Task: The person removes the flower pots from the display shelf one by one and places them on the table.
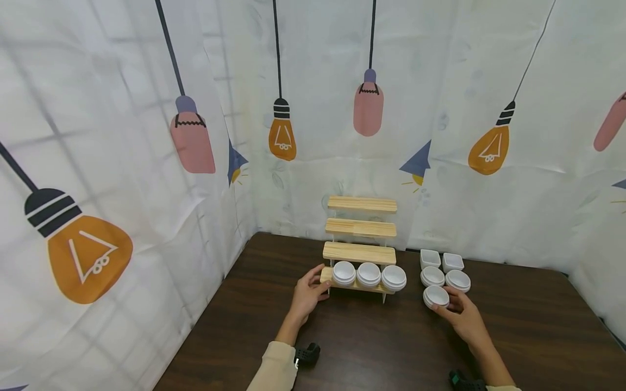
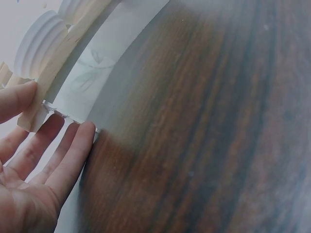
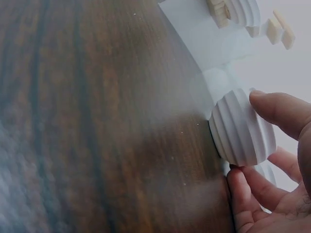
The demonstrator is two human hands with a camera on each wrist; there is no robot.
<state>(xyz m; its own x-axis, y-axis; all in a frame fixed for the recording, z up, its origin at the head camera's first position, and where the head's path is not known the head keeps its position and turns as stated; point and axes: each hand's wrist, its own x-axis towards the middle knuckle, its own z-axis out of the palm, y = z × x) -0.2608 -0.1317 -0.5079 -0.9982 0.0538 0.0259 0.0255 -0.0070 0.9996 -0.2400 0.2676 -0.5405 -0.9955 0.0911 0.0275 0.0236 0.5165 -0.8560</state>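
We have our right hand [image 1: 464, 317] at the lower right of the head view, curled around a small white ribbed bowl [image 1: 436, 296] that sits on the dark wooden bench [image 1: 371, 347], the nearest one of a cluster of white dishes [image 1: 446, 271] just right of centre. In the right wrist view the thumb [image 3: 279, 111] lies over the top of the bowl's fluted wall and the fingers [image 3: 252, 191] come up from below, so the grip is a partly closed pinch across the bowl, wide enough to span its side; the bowl looks to rest against the bench. We judge the bowl to be light, stiff and breakable, probably ceramic or hard plastic, with a smooth glaze that could slip, so the ribbed wall is the sensible place to take it, thumb against fingers on opposite sides. Our left hand [image 1: 308, 293] is at the middle of the head view, at the left end of the lowest step of a tiered wooden rack [image 1: 361, 228] that already carries three white bowls [image 1: 369, 274] in a row. In the left wrist view the thumb is on the end of the plank and the straight fingers [image 2: 73, 150] touch under it, a loose steadying hold rather than a clamp. The rack looks light and easily nudged.
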